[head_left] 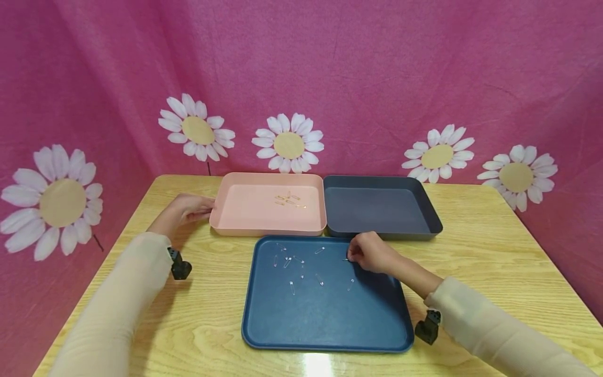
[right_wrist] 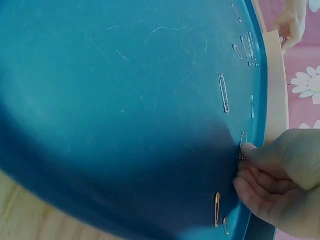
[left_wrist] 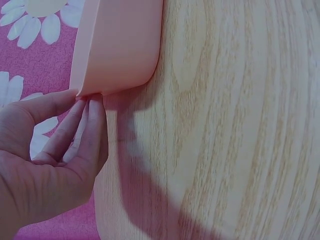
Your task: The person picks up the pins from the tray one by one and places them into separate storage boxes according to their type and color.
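Note:
My left hand grips the near-left rim of the pink tray, thumb on the top edge and fingers below it, as the left wrist view shows. Over the far right part of the blue tray, my right hand pinches a silver safety pin between thumb and fingertips. Several silver safety pins lie scattered on the blue tray. Two gold safety pins lie close by the right hand in the right wrist view; the hand hides them in the head view.
Inside the pink tray lie several gold safety pins. A dark grey tray stands against its right side, behind the blue tray. All three are on a wooden table, with a pink flowered cloth hanging behind.

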`<state>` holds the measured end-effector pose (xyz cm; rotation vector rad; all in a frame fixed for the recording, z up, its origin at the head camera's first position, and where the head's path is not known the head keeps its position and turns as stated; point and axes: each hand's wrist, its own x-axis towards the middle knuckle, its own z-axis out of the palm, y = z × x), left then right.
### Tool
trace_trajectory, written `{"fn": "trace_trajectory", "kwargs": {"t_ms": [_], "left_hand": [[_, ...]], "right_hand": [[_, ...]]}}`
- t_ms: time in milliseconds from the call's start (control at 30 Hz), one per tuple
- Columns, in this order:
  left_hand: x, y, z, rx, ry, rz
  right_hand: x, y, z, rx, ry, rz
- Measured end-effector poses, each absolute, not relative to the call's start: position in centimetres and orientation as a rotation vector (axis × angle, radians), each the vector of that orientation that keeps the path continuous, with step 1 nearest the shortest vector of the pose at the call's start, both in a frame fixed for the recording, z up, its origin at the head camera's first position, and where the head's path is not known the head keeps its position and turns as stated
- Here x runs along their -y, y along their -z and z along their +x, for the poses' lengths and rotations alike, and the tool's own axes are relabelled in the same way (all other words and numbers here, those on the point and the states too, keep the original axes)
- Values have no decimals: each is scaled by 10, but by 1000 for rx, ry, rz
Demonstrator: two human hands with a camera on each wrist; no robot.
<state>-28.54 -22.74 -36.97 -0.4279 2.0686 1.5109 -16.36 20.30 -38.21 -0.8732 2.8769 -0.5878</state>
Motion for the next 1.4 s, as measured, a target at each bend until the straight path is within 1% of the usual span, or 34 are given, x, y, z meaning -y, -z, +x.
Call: {"fn": "trace_trajectory", "kwargs": {"t_ms": [333,767,1167,1400], "left_hand": [[229,373,-284,-2069,-1547,-454],[228,373,-285,-2078,-1511,-425],[230,370,-284,-2078,-1524,-426],[228,371,-285,-2088,-1511,-430]], "right_hand": [[-197,378,-166,-2843,745,-974],[-178,356,-181,-2776,735,-798],[-156,339,-213,-2815,708,-903],[-141,326,-234,-2799,654,-878]]}}
